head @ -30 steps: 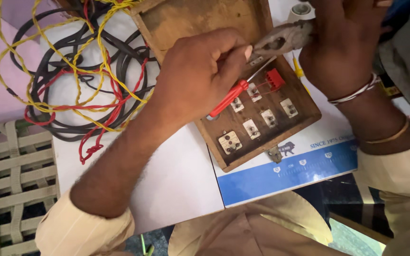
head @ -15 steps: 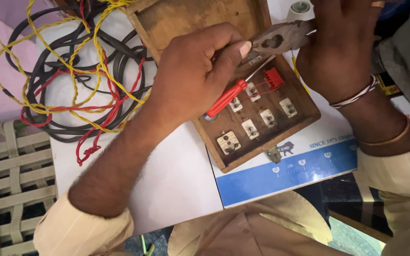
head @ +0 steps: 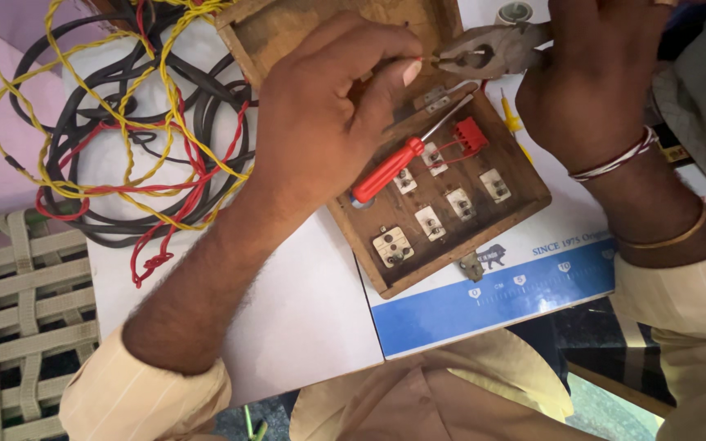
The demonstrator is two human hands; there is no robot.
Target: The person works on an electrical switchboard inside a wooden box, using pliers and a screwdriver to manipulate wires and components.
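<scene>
My left hand (head: 328, 114) hovers over an open wooden switch box (head: 443, 212) and pinches a thin red wire between thumb and forefinger. The wire's end sits in the jaws of grey pliers (head: 488, 53), which my right hand (head: 590, 77) grips at the top right. A red-handled screwdriver (head: 394, 167) lies loose on the box, partly under my left hand. Beside its tip sits a small red connector (head: 469, 135). Several white switch backs (head: 435, 220) are fixed in the box's panel.
A tangle of yellow, red and black wires (head: 124, 147) lies on the white board (head: 304, 327) at the left. A blue-and-white printed sheet (head: 516, 286) lies under the box. A woven strap seat (head: 10, 327) shows at lower left. A small tape roll (head: 515, 11) sits at the top edge.
Both hands have kept their places over the box. My left fingers have closed in toward the plier jaws on the thin wire.
</scene>
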